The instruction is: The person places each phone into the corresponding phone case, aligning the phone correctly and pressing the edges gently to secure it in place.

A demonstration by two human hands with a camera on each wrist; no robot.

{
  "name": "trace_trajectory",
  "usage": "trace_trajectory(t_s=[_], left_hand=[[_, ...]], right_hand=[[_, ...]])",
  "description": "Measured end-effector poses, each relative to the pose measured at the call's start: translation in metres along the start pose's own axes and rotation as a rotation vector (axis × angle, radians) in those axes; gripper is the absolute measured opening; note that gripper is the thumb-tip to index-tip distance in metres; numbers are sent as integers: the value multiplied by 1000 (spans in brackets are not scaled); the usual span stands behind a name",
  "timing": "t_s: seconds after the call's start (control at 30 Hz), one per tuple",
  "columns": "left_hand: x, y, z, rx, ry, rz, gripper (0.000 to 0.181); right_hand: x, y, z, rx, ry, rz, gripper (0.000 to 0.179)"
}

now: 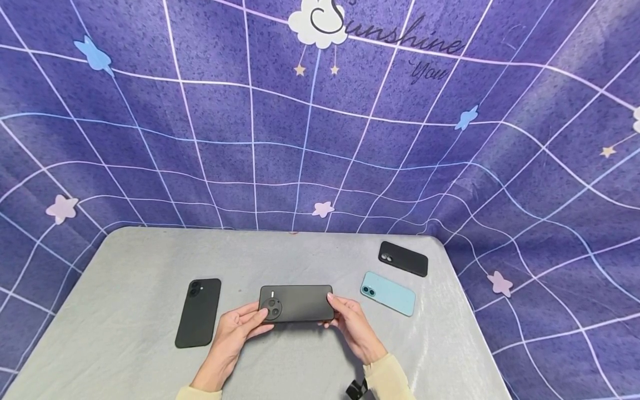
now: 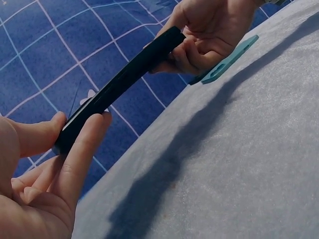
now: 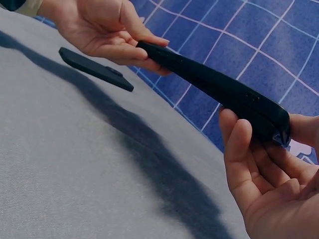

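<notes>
A black smartphone (image 1: pixel 305 303) with a round camera ring is held level above the table, its back facing up. My left hand (image 1: pixel 234 333) grips the camera end, the thumb on top by the ring and fingers beneath. At the other end my right hand (image 1: pixel 354 329) pinches the phone between thumb and fingers. Seen edge-on in the left wrist view, the phone (image 2: pixel 117 84) is raised off the cloth. In the right wrist view a shiny strip (image 3: pixel 283 137) shows at the end in my right hand; whether it is the screen or a cover edge I cannot tell.
Another black phone (image 1: pixel 198 314) lies left of my left hand. To the right lie a light blue phone or case (image 1: pixel 389 294) and, behind it, a black phone case (image 1: pixel 404 259). A purple grid-patterned curtain (image 1: pixel 280 166) stands behind the grey cloth-covered table (image 1: pixel 135 289).
</notes>
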State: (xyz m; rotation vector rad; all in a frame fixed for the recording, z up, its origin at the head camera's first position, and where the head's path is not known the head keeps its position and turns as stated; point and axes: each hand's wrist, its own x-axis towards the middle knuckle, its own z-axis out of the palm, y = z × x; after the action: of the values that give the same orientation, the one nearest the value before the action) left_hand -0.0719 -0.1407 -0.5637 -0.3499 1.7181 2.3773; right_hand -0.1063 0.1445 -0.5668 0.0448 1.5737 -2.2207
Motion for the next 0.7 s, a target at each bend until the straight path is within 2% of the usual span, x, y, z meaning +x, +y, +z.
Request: trace_trajectory(t_s=[0.2, 0.33, 0.5, 0.7], left_hand=[[-1, 1, 1, 19, 4, 0, 56], [-2, 3, 0, 50, -22, -5, 54], [-1, 6, 0, 109, -60, -20, 47], [0, 4, -1, 210, -44, -30, 50]], right_hand=[[-1, 0, 0, 6, -5, 0, 32], [-2, 2, -2, -21, -15, 1, 32], [-3, 4, -2, -73, -30, 12, 31], [-5, 3, -1, -108, -55, 27, 33]])
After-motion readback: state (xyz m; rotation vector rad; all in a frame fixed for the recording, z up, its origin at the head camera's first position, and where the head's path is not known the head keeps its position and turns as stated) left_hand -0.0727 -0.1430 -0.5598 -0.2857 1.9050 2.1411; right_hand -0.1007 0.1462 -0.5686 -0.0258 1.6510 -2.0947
